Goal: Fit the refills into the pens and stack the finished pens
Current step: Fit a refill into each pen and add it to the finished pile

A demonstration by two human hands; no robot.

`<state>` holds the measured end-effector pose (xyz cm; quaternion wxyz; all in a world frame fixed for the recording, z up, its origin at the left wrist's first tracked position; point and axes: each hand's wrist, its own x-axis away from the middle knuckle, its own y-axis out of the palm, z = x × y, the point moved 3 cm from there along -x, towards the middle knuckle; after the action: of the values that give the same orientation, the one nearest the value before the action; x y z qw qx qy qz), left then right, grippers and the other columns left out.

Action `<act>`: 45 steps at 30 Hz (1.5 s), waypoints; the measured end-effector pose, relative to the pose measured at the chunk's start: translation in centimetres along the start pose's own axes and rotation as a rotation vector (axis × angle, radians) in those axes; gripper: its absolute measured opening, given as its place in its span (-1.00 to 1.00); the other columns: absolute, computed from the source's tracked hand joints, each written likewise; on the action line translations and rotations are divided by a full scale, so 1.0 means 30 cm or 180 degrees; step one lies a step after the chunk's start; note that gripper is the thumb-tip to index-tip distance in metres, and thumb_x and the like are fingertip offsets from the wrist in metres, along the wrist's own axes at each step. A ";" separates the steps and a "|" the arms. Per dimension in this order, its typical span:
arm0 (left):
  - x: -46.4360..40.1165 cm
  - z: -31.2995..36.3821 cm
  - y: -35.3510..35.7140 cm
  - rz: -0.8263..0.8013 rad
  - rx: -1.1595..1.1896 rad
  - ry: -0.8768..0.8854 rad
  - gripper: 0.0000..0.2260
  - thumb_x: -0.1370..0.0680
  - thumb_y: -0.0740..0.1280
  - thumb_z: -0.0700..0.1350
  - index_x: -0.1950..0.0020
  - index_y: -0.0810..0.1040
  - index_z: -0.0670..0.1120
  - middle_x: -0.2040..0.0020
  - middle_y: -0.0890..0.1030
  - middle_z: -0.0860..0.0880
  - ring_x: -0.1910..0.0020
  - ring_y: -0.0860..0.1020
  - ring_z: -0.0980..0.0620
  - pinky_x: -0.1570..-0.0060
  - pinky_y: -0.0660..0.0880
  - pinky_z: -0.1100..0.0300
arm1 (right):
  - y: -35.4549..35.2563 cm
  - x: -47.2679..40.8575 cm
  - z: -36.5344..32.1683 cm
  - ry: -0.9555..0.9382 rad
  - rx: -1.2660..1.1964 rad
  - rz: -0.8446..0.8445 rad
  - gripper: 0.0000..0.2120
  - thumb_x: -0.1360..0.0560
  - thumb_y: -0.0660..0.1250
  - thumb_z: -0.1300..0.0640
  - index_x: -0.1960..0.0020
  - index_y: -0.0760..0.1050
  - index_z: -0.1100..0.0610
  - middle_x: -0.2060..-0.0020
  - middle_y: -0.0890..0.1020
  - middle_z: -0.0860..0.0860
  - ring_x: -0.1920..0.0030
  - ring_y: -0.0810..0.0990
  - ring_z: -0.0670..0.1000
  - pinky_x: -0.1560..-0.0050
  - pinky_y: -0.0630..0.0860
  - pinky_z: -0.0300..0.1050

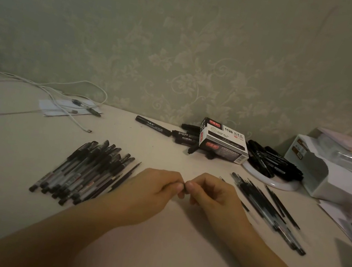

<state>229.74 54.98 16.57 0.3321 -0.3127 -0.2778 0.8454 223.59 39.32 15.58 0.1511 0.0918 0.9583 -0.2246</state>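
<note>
My left hand (153, 188) and my right hand (213, 194) meet fingertip to fingertip at the table's middle. Both pinch a small dark piece (185, 188), a pen part mostly hidden by the fingers. A stack of several capped black pens (86, 169) lies side by side to the left of my left hand. One thin refill (126, 176) rests along that stack's right edge. To the right of my right hand lies a loose spread of several pen barrels and refills (268, 206).
A black-and-white marker box (223, 141) stands at the back, with black markers (271, 160) around it and on a white plate. White cables (63, 99) trail at back left. A white organiser (337, 176) and papers fill the right edge.
</note>
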 end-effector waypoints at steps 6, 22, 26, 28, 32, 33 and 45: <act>0.003 0.001 0.005 0.0104 -0.0207 0.0006 -0.86 -0.55 0.33 0.04 0.07 0.38 0.06 0.28 0.47 0.12 0.30 0.45 0.27 0.34 0.34 0.43 | 0.003 0.007 0.001 0.0116 0.0030 0.0094 -0.76 -0.42 0.32 -0.22 0.16 0.63 -0.08 0.34 0.63 -0.03 0.30 0.54 -0.10 0.21 0.49 -0.31; 0.010 -0.021 0.006 0.0089 -0.0447 -0.0051 -0.91 -0.59 0.25 0.06 0.04 0.33 0.14 0.25 0.47 0.13 0.29 0.45 0.20 0.37 0.30 0.35 | -0.010 0.004 -0.005 0.0187 -0.0510 0.0170 -0.85 -0.46 0.46 0.10 -0.02 0.66 -0.06 0.11 0.68 -0.01 0.07 0.65 -0.01 0.02 0.58 -0.23; 0.009 -0.017 0.014 0.0102 -0.0435 0.0007 -0.94 -0.60 0.23 0.06 0.05 0.38 0.14 0.23 0.46 0.16 0.27 0.44 0.20 0.32 0.29 0.33 | 0.001 0.002 0.001 0.0322 -0.0234 0.0175 -0.79 -0.41 0.38 -0.16 0.13 0.64 -0.04 0.27 0.66 -0.03 0.26 0.59 -0.13 0.18 0.51 -0.34; 0.008 -0.016 0.015 0.0123 -0.0424 0.0011 -0.93 -0.61 0.22 0.05 0.07 0.41 0.13 0.25 0.46 0.14 0.26 0.43 0.18 0.31 0.30 0.28 | 0.002 0.001 0.006 0.0333 -0.0158 0.0135 -0.87 -0.48 0.40 -0.05 0.15 0.64 -0.02 0.30 0.66 -0.03 0.28 0.57 -0.16 0.20 0.50 -0.35; 0.009 -0.014 0.016 0.0128 -0.0352 -0.0085 -0.86 -0.63 0.17 0.02 0.07 0.48 0.09 0.32 0.46 0.14 0.32 0.42 0.19 0.32 0.30 0.26 | -0.006 0.002 0.008 0.0241 -0.0412 0.0054 -0.91 -0.50 0.44 0.20 0.07 0.65 0.03 0.16 0.70 -0.01 0.17 0.62 -0.06 0.09 0.55 -0.27; 0.009 -0.015 0.015 0.0134 -0.0328 -0.0111 -0.85 -0.63 0.16 0.01 0.07 0.49 0.08 0.34 0.45 0.14 0.34 0.42 0.20 0.33 0.29 0.26 | -0.006 0.001 0.006 0.0246 -0.0472 0.0051 -0.89 -0.49 0.45 0.22 0.04 0.66 0.03 0.12 0.70 -0.01 0.15 0.63 -0.05 0.09 0.56 -0.26; 0.009 -0.025 0.007 0.0133 -0.0389 -0.0241 -0.82 -0.65 0.11 0.00 -0.01 0.50 0.07 0.25 0.56 0.05 0.33 0.45 0.13 0.28 0.41 0.11 | -0.018 -0.010 0.028 0.0411 -0.0838 0.0455 -0.95 -0.50 0.42 0.26 0.07 0.63 0.14 0.28 0.67 0.06 0.29 0.57 -0.08 0.25 0.51 -0.32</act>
<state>230.03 55.26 15.85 0.2839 -0.3060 -0.3347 0.8449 223.95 38.43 15.19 0.1155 0.1535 0.9782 -0.0794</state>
